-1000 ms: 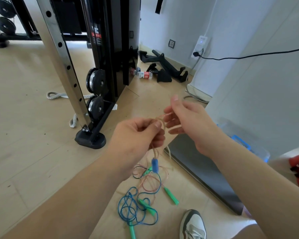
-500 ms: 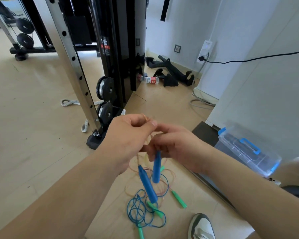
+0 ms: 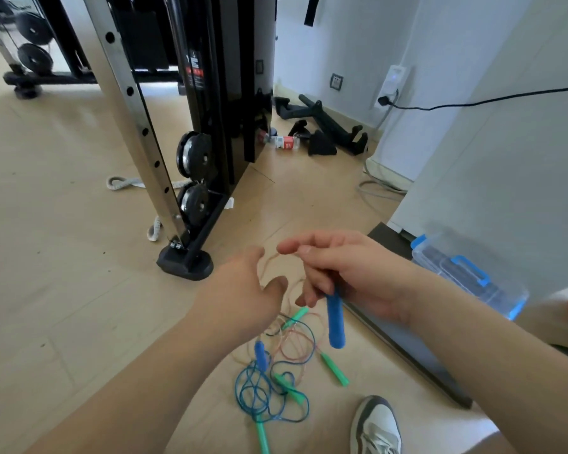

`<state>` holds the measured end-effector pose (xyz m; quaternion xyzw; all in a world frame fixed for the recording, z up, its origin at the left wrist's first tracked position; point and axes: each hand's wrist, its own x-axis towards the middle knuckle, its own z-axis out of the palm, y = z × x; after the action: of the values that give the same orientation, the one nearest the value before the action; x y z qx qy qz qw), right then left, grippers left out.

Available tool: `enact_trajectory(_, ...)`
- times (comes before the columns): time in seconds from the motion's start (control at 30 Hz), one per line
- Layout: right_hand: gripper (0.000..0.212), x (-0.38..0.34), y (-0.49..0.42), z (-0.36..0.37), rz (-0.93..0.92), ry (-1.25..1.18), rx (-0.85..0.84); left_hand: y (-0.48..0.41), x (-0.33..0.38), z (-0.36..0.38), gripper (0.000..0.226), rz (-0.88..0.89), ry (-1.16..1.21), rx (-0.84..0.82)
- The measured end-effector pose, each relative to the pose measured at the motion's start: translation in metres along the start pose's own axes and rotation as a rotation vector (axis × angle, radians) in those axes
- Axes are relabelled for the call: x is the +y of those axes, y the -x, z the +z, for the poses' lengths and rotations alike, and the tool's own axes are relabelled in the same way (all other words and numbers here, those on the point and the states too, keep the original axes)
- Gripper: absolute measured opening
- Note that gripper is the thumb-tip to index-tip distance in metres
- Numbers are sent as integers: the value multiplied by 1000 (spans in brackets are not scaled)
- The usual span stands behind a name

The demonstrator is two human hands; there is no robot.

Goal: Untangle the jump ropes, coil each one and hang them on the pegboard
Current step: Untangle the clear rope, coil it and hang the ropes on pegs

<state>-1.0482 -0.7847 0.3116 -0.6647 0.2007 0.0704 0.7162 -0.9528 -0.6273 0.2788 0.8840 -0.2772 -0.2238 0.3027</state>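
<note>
Three ropes, going by the handles, all knotted into one pile on the floor (image 3: 79,290) just ahead of my shoe (image 3: 377,427), beside the edge of the dark mat (image 3: 407,348). Biggest worry: if I yank the blue handle (image 3: 335,322) up, the thin pinkish cord (image 3: 269,258) probably cinches round the blue rope (image 3: 259,399) and the green handles (image 3: 334,369) below, and the knot only gets tighter. My right hand (image 3: 348,273) is curled round that blue handle, which hangs down, index finger stuck out by the cord's loop. My left hand (image 3: 243,293) is loose and spread, holding nothing, right next to the loop; can't tell if it's touching. Hands close, not joined. No pegboard in sight.
</note>
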Motion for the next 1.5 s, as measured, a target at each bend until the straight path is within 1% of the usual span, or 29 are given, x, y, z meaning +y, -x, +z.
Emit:
enact_trajectory(0.03,26,-1,-2,1,-4,-32,-2,-1,-1,1,64,54,20,31)
enact_trajectory(0.07,26,-2,-4,1,-9,-49,-8,-2,-1,-1,73,105,66,44)
enact_trajectory(0.1,24,-3,-5,2,-22,-48,-21,-4,-1,0,75,172,129,42)
enact_trajectory(0.13,24,-4,-6,3,-46,-44,-41,-6,-1,0,71,224,190,8)
enact_trajectory(0.17,24,-5,-6,3,-74,-49,-60,-11,-2,1,62,257,255,-50)
enact_trajectory(0.23,27,-6,-7,0,-118,-86,-71,-13,-1,-2,35,247,354,-180)
enact_trajectory(0.3,31,-6,-8,-11,-137,-101,-34,-13,-1,-12,14,219,339,-222)
enact_trajectory(0.37,34,-5,-8,-24,-102,-44,7,-15,-5,-24,8,232,273,-177)
enact_trajectory(0.4,34,-3,-7,-29,-61,-7,6,-15,-6,-29,11,241,269,-131)
enact_trajectory(0.5,36,2,-7,-29,52,-11,-80,-14,-7,-33,16,295,313,-27)
enact_trajectory(0.6,40,3,-10,-19,58,16,-114,-11,-3,-25,14,393,327,11)
enact_trajectory(0.67,37,2,-12,-16,60,74,-83,-12,-3,-22,12,429,325,107)
enact_trajectory(0.73,35,-1,-12,-14,71,25,-74,-16,-4,-23,13,433,319,183)
enact_trajectory(0.77,34,-3,-12,-12,71,-50,-80,-19,-5,-24,16,417,321,183)
enact_trajectory(0.87,33,-10,-12,-4,45,-370,-30,-20,-8,-18,30,326,272,65)
enact_trajectory(0.93,35,-10,-15,0,8,-580,29,-16,-10,-9,30,298,117,-35)
enact_trajectory(1.0,36,-6,-21,-1,-39,-692,100,-6,-7,-2,28,313,-43,-160)
enact_trajectory(1.07,34,-1,-27,-5,-74,-674,219,4,-1,3,23,322,-116,-279)
enact_trajectory(1.13,30,6,-32,-12,-121,-472,367,11,5,3,23,342,-126,-334)
enact_trajectory(1.2,24,13,-32,-17,-177,-123,456,12,9,-3,22,364,-27,-283)
enact_trajectory(1.23,21,16,-31,-19,-205,42,457,10,11,-6,20,372,76,-220)
enact_trajectory(1.27,19,18,-30,-20,-220,148,430,8,13,-11,19,378,201,-145)
enact_trajectory(1.33,21,17,-27,-17,-196,169,309,2,14,-21,18,392,393,22)
enact_trajectory(1.37,25,16,-26,-14,-162,129,223,-1,13,-26,18,404,423,102)
enact_trajectory(1.43,31,11,-22,-8,-69,23,61,-8,8,-31,18,399,403,223)
enact_trajectory(1.5,32,6,-19,-5,-15,-89,-38,-15,0,-33,21,326,382,251)
